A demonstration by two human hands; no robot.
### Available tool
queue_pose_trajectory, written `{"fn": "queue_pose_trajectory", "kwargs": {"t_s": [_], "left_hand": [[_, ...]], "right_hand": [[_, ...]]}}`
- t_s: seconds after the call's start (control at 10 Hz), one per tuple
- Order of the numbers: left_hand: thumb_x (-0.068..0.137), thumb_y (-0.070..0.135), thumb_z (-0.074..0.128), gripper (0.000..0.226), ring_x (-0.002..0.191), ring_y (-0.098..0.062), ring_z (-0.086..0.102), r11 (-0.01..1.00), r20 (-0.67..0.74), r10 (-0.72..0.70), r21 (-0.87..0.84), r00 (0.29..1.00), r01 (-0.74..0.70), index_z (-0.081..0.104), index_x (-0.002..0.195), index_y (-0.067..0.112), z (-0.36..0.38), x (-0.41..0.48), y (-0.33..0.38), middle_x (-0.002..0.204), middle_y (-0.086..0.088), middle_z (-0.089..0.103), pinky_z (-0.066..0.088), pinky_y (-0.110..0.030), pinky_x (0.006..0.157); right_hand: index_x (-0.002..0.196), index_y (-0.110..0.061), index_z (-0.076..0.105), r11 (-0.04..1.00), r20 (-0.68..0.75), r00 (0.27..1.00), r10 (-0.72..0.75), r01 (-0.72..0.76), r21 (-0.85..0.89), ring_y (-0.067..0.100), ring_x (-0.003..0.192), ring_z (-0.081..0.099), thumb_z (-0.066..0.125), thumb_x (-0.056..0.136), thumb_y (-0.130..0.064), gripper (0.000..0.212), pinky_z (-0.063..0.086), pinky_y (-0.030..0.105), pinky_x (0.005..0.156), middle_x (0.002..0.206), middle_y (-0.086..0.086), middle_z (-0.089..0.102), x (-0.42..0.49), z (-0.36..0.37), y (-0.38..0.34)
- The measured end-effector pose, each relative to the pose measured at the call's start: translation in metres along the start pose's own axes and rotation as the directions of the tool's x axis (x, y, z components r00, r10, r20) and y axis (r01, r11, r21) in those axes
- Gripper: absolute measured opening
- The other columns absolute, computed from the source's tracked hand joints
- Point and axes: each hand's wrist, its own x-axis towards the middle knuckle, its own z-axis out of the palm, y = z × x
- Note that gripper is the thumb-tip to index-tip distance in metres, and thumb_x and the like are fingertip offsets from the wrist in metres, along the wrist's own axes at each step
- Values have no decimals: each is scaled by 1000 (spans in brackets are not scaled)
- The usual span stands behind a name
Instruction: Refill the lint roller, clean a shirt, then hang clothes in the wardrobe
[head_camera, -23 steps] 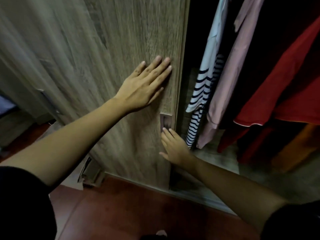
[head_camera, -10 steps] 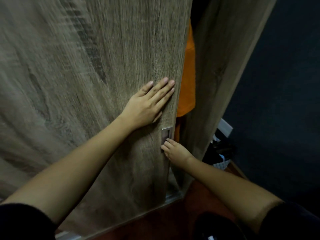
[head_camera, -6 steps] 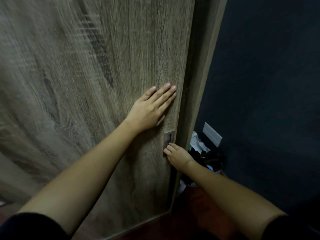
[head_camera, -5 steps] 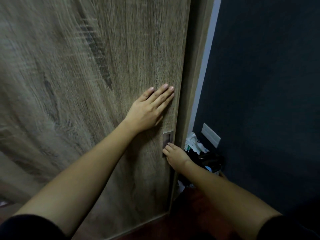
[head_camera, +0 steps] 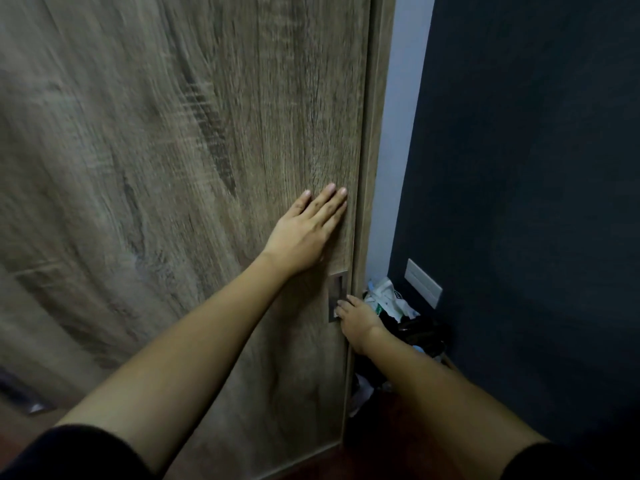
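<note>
Head view, wardrobe door: a tall wood-grain panel fills the left and centre of the view. Its right edge lies against the wardrobe frame with no gap showing.
Clothes: none in sight; the hanging looks finished, and closing the door seems to be the last step.
Left hand: lies flat on the door face just above the pull, fingers straight and together. It holds nothing.
Right hand: low at the door's edge, fingertips at the recessed pull. Whether they hook inside it cannot be told.
How the door handles: probably stiff and fairly heavy. It seems to run sideways along a track, not swing.
Surface: the face looks smooth, so a flat palm may slip; it gets purchase only by pressing in.
Where to take hold: the recessed pull is the one real purchase, with a palm above it to steady the panel.
Risk: fingertips near the closing edge could get nipped against the frame.
Beside the wardrobe: a heap of bags on the floor, under a dark wall with a pale wall plate.
</note>
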Motion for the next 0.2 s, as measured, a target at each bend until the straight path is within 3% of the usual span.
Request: {"fn": "queue_pose_trajectory", "kwargs": {"t_s": [0.1,0.2], "left_hand": [[92,20,47,78,146,-24,-10,980,110,-68,-179,992,88,-6,149,8,-18,-6,7,158,-10,-8,-5,-36,116],[93,20,48,78,146,-23,-8,956,152,-73,-271,986,112,-5,149,9,-26,-17,12,159,-11,-6,-1,-36,117]], "right_hand": [[145,-3,21,986,42,991,130,-134,103,29,141,19,35,97,-26,55,12,39,118,153,15,24,-24,-6,4],[144,-3,23,953,94,975,200,-216,212,30,139,24,39,95,-27,56,15,39,116,150,17,28,-51,-14,7]]}}
